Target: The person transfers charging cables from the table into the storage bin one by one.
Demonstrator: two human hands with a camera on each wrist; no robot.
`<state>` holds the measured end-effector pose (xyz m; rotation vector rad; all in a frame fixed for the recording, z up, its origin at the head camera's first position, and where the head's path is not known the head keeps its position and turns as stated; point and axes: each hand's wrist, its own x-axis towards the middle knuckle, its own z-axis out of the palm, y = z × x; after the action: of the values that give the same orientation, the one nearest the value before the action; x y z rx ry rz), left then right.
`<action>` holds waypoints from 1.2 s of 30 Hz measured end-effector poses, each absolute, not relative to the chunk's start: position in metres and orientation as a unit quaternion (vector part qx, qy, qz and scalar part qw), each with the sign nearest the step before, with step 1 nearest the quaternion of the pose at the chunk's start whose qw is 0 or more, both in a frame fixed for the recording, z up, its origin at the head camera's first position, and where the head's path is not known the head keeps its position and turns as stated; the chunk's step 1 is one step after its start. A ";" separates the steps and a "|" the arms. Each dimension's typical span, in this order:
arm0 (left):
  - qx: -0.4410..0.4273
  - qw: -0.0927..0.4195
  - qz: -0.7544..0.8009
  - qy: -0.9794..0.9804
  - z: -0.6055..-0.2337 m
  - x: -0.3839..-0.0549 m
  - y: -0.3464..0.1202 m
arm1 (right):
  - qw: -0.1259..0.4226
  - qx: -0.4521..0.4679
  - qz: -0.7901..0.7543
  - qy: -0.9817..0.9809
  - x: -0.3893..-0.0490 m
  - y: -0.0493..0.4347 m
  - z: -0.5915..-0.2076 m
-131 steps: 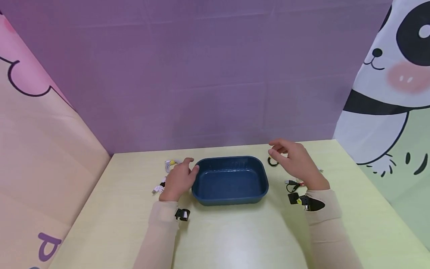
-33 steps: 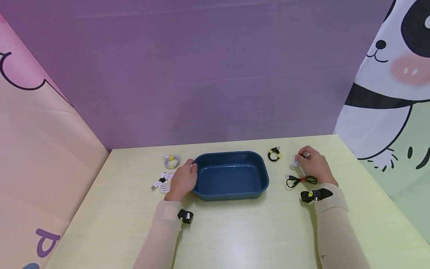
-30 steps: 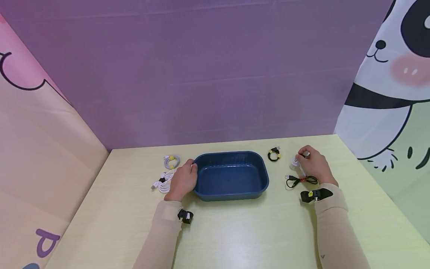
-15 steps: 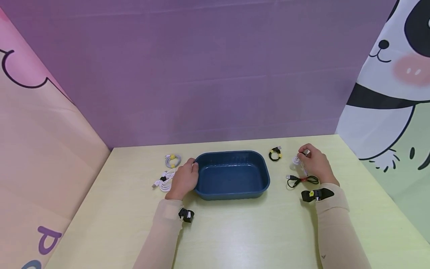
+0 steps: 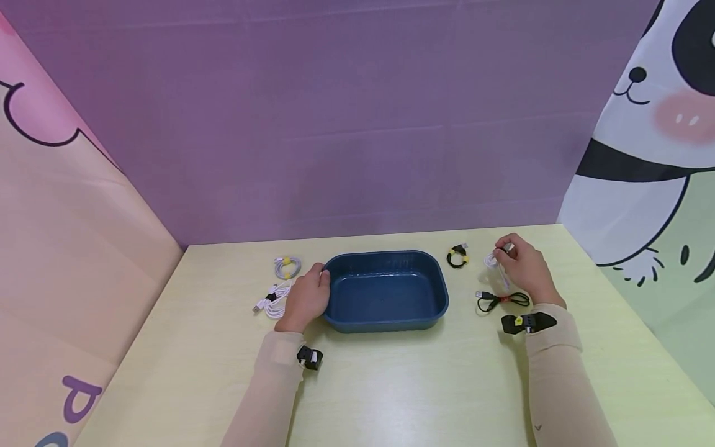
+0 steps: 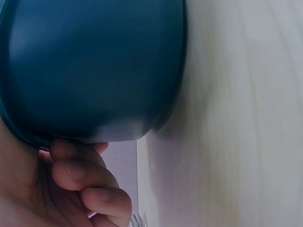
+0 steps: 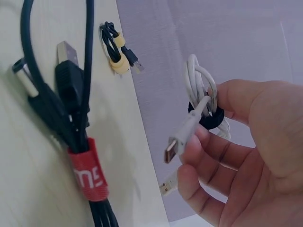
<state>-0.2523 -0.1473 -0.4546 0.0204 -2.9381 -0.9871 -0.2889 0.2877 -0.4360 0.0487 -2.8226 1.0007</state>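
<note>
My left hand (image 5: 304,299) grips the left end of a dark blue plastic basin (image 5: 385,326) in the head view. In the left wrist view, curled fingers (image 6: 102,201) sit under the rim, against the basin's outer wall (image 6: 94,71). Over the table's right side, my right hand (image 5: 525,264) pinches a coiled white USB cable (image 5: 490,261). The right wrist view shows this white cable (image 7: 194,82) bound by a black strap, its plug hanging toward the camera. Just nearer than that hand lies a black cable (image 5: 503,299) with a red tie.
A black cable with yellow ties (image 5: 457,255) lies right of the basin, toward the back. Left of the basin are a grey coiled cable (image 5: 287,267) and a white cable with a black tie (image 5: 272,301). A purple backdrop (image 5: 357,124) rises behind the table (image 5: 380,385).
My right hand has moved right and picked up the white cable, lifting it slightly in the last half second. My left hand has closed on the basin's rim.
</note>
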 end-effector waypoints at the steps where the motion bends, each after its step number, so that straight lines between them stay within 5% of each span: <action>1: 0.006 0.021 -0.318 -0.948 -0.454 -0.252 -0.147 | 0.073 0.020 0.333 -0.940 -0.289 0.287 -0.435; 36: 0.006 0.024 -0.316 -0.948 -0.453 -0.250 -0.147 | 0.083 0.037 0.345 -0.934 -0.287 0.280 -0.427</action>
<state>-0.2504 -0.1469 -0.4528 0.0201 -2.9353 -0.9792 -0.2870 0.2800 -0.4267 0.1093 -2.7895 1.0317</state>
